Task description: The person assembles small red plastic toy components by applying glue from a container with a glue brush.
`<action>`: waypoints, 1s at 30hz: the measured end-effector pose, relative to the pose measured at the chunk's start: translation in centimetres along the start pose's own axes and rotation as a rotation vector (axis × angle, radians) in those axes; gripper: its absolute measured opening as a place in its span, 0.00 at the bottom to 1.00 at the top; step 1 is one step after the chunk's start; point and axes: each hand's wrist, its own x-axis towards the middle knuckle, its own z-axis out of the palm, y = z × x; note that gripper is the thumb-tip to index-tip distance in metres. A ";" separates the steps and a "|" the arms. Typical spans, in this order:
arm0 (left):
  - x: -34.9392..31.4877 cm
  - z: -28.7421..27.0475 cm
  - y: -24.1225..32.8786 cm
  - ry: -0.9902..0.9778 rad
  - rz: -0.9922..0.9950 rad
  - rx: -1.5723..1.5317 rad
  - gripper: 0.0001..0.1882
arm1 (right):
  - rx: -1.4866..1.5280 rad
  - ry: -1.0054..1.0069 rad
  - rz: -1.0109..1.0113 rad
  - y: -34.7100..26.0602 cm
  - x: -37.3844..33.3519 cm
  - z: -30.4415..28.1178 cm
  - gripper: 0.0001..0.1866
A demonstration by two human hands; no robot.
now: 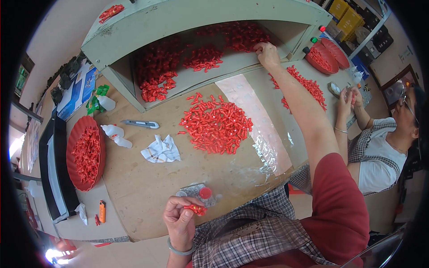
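Note:
Low at the table's near edge, my left hand (180, 220) pinches a small red plastic figure (195, 209) between thumb and fingers. My right arm stretches forward to the green metal cabinet (210, 27). Just inside its opening, my right hand (269, 54) has its fingers drawn together beside the heaped red pieces (246, 36); anything between the fingertips is too small to make out. A loose pile of small red pieces (216, 125) lies mid-table. A grey block with a red round cap (205, 193) sits just beyond my left hand.
A red dish (102, 154) of red parts, white bottles (113, 131), a utility knife (140, 123) and a crumpled cloth (161, 149) lie leftward. A clear plastic strip (257, 120) crosses the table. At right a co-worker (380, 147) handles a red piece beside another pile (308, 89).

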 end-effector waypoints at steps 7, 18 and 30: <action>0.0 0.1 0.0 0.022 -0.001 -0.001 0.16 | -0.186 -0.147 -0.034 -0.2 1.2 0.1 0.08; 0.1 -0.8 0.0 -0.024 0.002 -0.060 0.12 | -0.135 -0.181 -0.072 -1.1 1.8 -0.5 0.07; -1.1 -0.6 0.4 -0.060 0.034 -0.062 0.12 | 1.150 -0.448 0.069 -6.8 -7.7 -7.5 0.18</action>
